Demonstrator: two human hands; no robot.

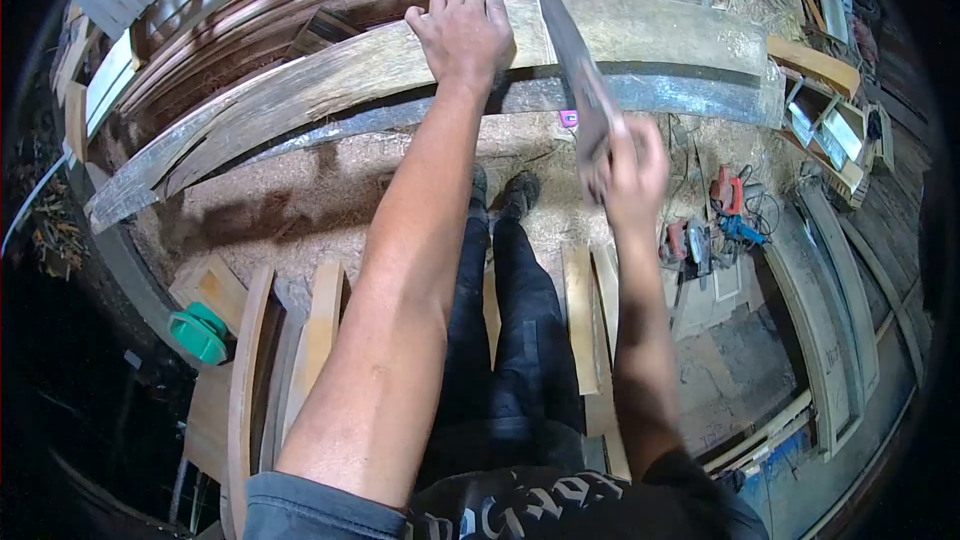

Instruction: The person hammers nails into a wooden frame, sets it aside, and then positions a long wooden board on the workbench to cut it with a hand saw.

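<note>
A long, weathered wooden plank (660, 32) lies across a bench, its left part angling down toward me. My left hand (465, 35) presses on it, the fingers curled at its far edge. In my right hand (632, 172) is the handle of a handsaw (572, 40), the hand slightly blurred by motion. Its long blade slants up and to the left over the plank, crossing it just right of my left hand. A pale line shows on the wood beside the blade. Below the plank, a small pink object (569, 118) sits near the saw's handle end.
Sawdust covers the floor (330, 165) around my feet. Power tools with cords, among them a red one (728, 192) and a blue one (742, 230), lie to the right. Curved boards (825, 310) stand at the far right. A green plastic item (198, 335) rests on wood at left.
</note>
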